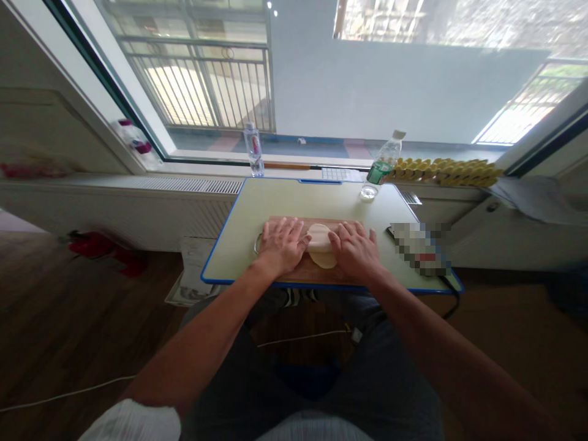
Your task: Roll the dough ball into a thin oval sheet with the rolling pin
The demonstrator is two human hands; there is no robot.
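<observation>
My left hand (282, 245) lies palm down over the left end of a pale rolling pin (320, 238), fingers stretched out and spread. Over its right end, my right hand (356, 246) is laid flat in the same way, open. Both thumbs point inward along the pin. Under the pin is a thin, round sheet of dough (324, 260), showing in front of it and behind it. The dough lies on a wooden cutting board (298, 274) with a metal ring handle (257, 244) at its left. The pin's ends are hidden under my hands.
The board stands on a small blue-edged table (239, 245). A green-labelled bottle (379, 171) stands at its back right; a blurred-out item (420, 248) lies at the right. Another bottle (254, 150) is by the window. A white cable (303, 337) runs across the floor.
</observation>
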